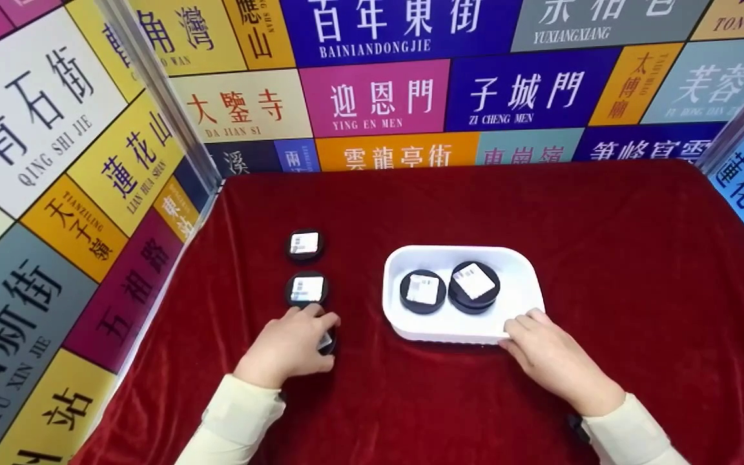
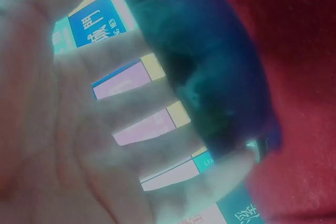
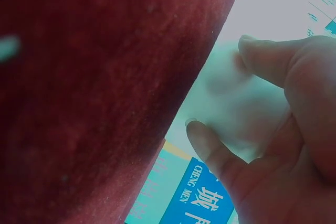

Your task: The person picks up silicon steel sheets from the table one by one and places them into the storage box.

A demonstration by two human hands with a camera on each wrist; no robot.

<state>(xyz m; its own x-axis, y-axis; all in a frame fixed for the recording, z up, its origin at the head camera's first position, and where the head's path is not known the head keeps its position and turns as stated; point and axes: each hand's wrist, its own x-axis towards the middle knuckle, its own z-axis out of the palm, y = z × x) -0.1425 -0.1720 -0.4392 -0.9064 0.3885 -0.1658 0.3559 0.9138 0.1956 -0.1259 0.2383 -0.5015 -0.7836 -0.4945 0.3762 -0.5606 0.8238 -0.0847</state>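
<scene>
My left hand (image 1: 294,345) curls its fingers round a round black disc (image 1: 326,342) with a white label, low over the red cloth; in the left wrist view the dark disc (image 2: 210,61) fills the space by the fingers. Just beyond lie two more labelled black discs, a nearer one (image 1: 308,288) and a farther one (image 1: 304,245). With thumb and fingers, my right hand (image 1: 559,358) grips the near right corner of a white plastic bin (image 1: 519,284). Inside it, a single labelled disc (image 1: 422,291) lies left of what looks like a stacked pair (image 1: 474,284).
Dark red velvet cloth (image 1: 637,258) covers the table. Colourful panels with street names, such as a pink one (image 1: 375,97), stand behind and at both sides. A metal post (image 1: 165,90) rises at the back left corner.
</scene>
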